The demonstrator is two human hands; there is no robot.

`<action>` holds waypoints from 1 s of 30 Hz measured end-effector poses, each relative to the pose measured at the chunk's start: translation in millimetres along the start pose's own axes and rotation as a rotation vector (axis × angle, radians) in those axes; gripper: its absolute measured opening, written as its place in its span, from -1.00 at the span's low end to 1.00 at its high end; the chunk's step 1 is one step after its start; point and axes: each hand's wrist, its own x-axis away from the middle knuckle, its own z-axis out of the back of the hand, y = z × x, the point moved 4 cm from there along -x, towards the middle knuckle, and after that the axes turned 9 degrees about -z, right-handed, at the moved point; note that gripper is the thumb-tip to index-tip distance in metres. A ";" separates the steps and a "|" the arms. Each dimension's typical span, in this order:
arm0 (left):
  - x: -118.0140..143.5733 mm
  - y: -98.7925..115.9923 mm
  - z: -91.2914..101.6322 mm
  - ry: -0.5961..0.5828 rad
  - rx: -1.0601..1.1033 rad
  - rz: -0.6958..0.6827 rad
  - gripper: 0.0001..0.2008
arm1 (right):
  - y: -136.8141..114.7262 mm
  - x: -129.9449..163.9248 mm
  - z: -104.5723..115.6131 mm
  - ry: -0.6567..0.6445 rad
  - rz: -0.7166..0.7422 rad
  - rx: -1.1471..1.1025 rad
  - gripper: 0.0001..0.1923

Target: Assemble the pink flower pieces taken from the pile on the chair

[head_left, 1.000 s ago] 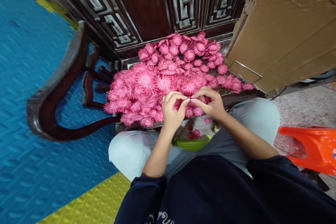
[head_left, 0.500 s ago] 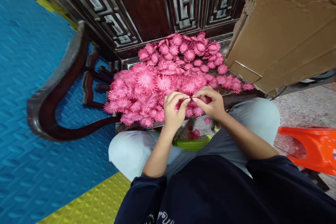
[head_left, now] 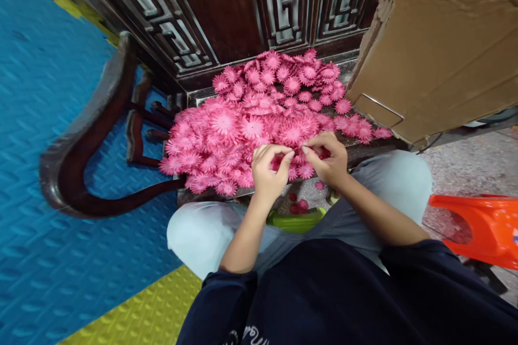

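Both hands hover over the near edge of a heap of pink artificial flower heads [head_left: 253,126]. My left hand [head_left: 270,170] is closed in a pinch, thumb against fingertips, with something small and dark at the tips that I cannot make out. A short way to its right, my right hand [head_left: 329,160] pinches too, its fingertips facing the left ones across a narrow gap. What sits in the right pinch is too small to name. Single layers of pink petals lie spread flat on the heap right behind the fingers.
The heap lies on a dark wooden bench seat [head_left: 356,151] with a curved armrest [head_left: 60,167] at left. A cardboard box [head_left: 437,64] stands at right. An orange plastic stool [head_left: 481,226] is on the floor, and a green plastic object [head_left: 297,221] shows between my knees.
My right hand has shifted slightly to the right, so the fingertips that were together now stand a little apart. My left hand has hardly moved.
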 end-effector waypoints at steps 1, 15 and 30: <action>0.2 -0.4 -0.3 -0.005 0.002 0.005 -0.91 | 0.5 -0.6 -0.2 -0.015 -0.022 0.003 -0.95; 1.3 2.9 -4.0 -0.054 -0.110 -0.060 -0.88 | 5.9 -1.5 -4.5 -0.178 0.064 0.099 -0.92; 7.8 2.2 -9.6 0.065 -0.154 -0.104 -0.89 | 1.4 9.7 -7.2 -0.035 0.163 0.152 -0.88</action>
